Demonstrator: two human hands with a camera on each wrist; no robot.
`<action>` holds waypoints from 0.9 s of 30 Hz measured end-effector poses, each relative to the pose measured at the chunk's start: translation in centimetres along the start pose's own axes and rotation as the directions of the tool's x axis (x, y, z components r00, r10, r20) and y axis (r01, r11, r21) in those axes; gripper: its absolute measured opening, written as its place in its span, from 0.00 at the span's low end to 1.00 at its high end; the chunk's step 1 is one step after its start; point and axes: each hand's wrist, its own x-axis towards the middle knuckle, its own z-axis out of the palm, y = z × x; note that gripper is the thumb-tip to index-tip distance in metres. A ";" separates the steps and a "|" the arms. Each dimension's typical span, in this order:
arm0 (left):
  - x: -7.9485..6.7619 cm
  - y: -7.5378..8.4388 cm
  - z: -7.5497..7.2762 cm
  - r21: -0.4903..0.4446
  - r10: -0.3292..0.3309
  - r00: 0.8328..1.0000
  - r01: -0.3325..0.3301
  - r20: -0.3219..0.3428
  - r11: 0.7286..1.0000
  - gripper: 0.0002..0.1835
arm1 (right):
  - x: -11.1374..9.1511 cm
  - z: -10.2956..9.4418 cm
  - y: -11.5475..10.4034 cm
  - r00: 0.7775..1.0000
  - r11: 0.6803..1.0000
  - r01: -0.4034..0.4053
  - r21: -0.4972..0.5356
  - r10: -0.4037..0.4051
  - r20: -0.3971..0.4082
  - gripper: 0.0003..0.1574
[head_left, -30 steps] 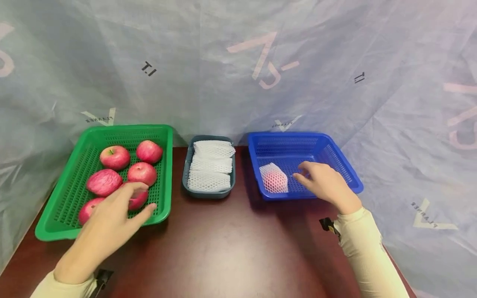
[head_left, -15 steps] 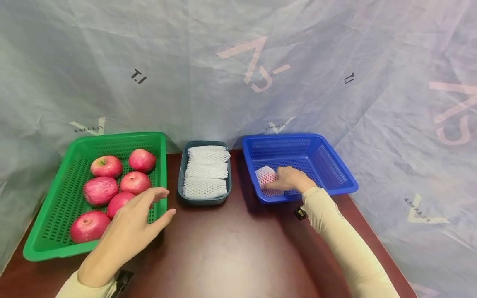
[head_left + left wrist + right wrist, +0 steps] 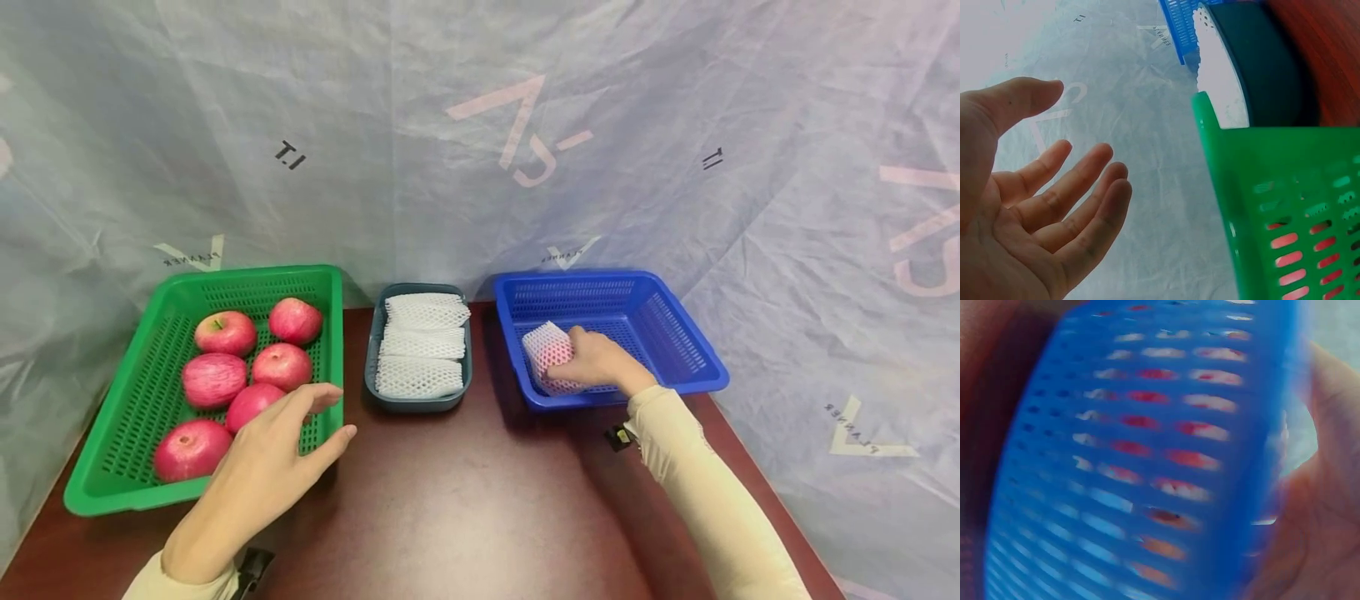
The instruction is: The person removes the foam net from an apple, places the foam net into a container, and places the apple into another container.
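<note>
My right hand [image 3: 596, 360] reaches into the blue basket [image 3: 678, 332] and grips an apple in a white foam net [image 3: 544, 343] at the basket's left end. In the right wrist view, the basket's slotted side [image 3: 1166, 444] covers much of the netted apple and part of the hand. My left hand [image 3: 262, 458] hovers at the near right corner of the green basket [image 3: 112, 502], fingers spread and holding nothing. Several bare red apples [image 3: 213, 381] lie in the green basket. The left wrist view shows the left palm [image 3: 1041, 231] with its fingers apart.
Between the baskets stands a small dark tray [image 3: 417, 406] with several white foam nets [image 3: 420, 342] lying in it. All three containers sit on a dark red-brown table [image 3: 465, 500]. A grey printed sheet [image 3: 390, 167] hangs behind and at the sides.
My right hand has moved left and down onto the netted apple and taken hold of it. My left hand has drawn back rightwards from over the apples to the green basket's edge.
</note>
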 end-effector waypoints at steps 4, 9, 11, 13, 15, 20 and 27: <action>-0.2 0.1 0.1 -0.001 -0.002 1.000 0.002 0.000 1.000 0.23 | -1.9 -2.3 -0.8 0.993 0.995 0.091 -0.034 -0.093 -0.069 0.42; -0.4 0.3 0.1 0.001 0.011 1.000 -0.011 0.003 1.000 0.21 | -4.8 -4.9 -2.5 0.954 0.956 0.277 -0.095 -0.285 -0.091 0.44; -0.5 0.4 0.1 0.008 0.016 1.000 -0.016 -0.002 1.000 0.19 | -5.9 -5.5 -3.3 0.924 0.925 0.366 -0.103 -0.374 -0.078 0.46; -0.5 0.5 0.2 0.014 0.025 1.000 -0.025 -0.009 1.000 0.16 | -6.8 -5.7 -4.2 0.892 0.892 0.442 -0.098 -0.448 -0.059 0.48; -0.5 0.6 0.2 0.012 0.044 0.999 -0.044 -0.024 0.999 0.14 | -7.5 -5.7 -5.1 0.862 0.861 0.501 -0.092 -0.506 -0.037 0.49; 0.1 1.2 0.5 -0.020 0.123 0.991 -0.124 -0.062 0.992 0.11 | -8.4 -5.2 -7.5 0.809 0.808 0.585 -0.071 -0.587 -0.007 0.50; 2.2 3.1 1.8 -0.097 0.283 0.952 -0.294 -0.116 0.951 0.10 | -8.3 -4.4 -10.7 0.749 0.746 0.662 -0.081 -0.663 0.017 0.51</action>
